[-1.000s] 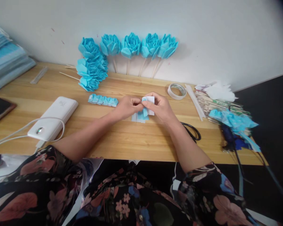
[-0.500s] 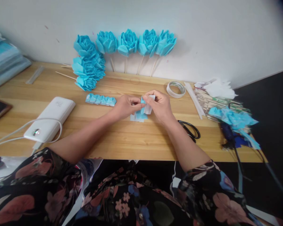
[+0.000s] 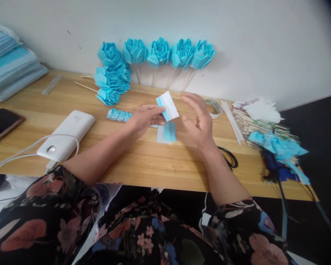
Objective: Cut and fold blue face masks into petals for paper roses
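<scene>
1. The piece of paper [image 3: 170, 105] is held above the table [image 3: 151, 165], tilted, with its long axis running steeply from upper left to lower right.
2. One short end points up and away from the person; the other points down toward the right hand [image 3: 198, 123].
3. The left hand [image 3: 146, 118] pinches the paper by its left long side, thumb on top and fingers behind, with almost no gap.
4. The right hand is spread wide, thumb well away from the fingers; it holds nothing and is near the paper without touching it.
5. The paper is a small, flat rectangle, mostly white, with a light blue band along the side that the left hand grips. Whether it is one layer or several, I cannot tell.
6. Just below it, on the table, lie more blue and white pieces [image 3: 169, 132].
7. A folded blue strip [image 3: 118, 115] lies beside the left hand, partly hidden by it.
8. A roll of tape [image 3: 217, 113] lies behind the right hand, partly covered.
</scene>
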Motion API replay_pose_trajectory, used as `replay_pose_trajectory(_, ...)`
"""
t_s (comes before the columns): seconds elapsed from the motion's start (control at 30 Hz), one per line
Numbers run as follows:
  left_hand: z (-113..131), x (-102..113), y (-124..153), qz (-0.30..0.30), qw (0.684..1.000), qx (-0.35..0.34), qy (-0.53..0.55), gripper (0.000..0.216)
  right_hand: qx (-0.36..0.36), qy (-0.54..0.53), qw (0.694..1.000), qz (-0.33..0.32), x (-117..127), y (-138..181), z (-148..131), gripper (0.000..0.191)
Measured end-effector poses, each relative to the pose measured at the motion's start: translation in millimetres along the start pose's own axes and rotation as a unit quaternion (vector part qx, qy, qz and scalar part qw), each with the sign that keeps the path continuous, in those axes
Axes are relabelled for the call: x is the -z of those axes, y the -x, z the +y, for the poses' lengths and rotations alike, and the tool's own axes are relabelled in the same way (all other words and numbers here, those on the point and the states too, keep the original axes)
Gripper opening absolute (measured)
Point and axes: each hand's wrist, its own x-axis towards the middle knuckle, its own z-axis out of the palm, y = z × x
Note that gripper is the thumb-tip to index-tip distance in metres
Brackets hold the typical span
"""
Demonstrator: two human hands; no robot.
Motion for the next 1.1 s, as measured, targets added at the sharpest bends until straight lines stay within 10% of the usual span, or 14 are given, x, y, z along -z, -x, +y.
replay_pose_trajectory(0.2, 8, 0, 0, 0.001, 1.0, 0.009, 0.013, 0.02, 0.09, 0.09, 0.989, -0.073, -7, -3, 15, 0.036)
replay_pose_trajectory(0.63, -6, 0, 1, -0.017, 0.999, 0.017, -0.028, 0.025, 0.036, 0.049, 0.998, -0.037, -11, -2, 25, 0.017)
replay_pose_trajectory(1.1, -7, -3, 4, -0.034, 0.999, 0.01, -0.025, 0.022, -0.204, -0.248, 0.946, 0.033, -24, 2, 11, 0.025)
